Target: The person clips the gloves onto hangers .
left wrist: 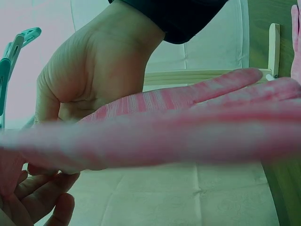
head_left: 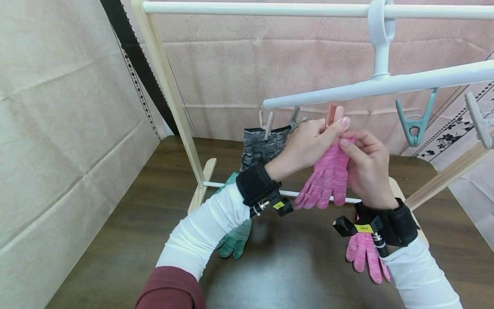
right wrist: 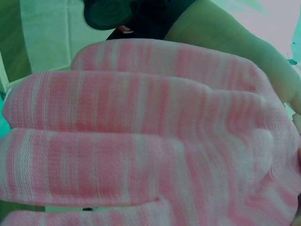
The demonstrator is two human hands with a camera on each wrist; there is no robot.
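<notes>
Both hands raised together, fingers pinched.
Left hand point(head_left: 308, 143) and right hand point(head_left: 366, 165) meet fingertip to fingertip, wrists strapped, forearms angled upward.

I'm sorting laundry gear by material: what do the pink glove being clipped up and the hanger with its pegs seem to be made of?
Pink glove: knitted stretch fabric, matte; the right wrist view shows fine ribbed rows in striped pink and white. Hanger: probably moulded plastic, smooth white with a slight sheen. Teal peg: likely plastic too.

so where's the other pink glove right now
In the head view the second pink glove lies flat on the brown table, lower right, partly hidden under the right wrist, below the pink glove both hands hold up.
</notes>
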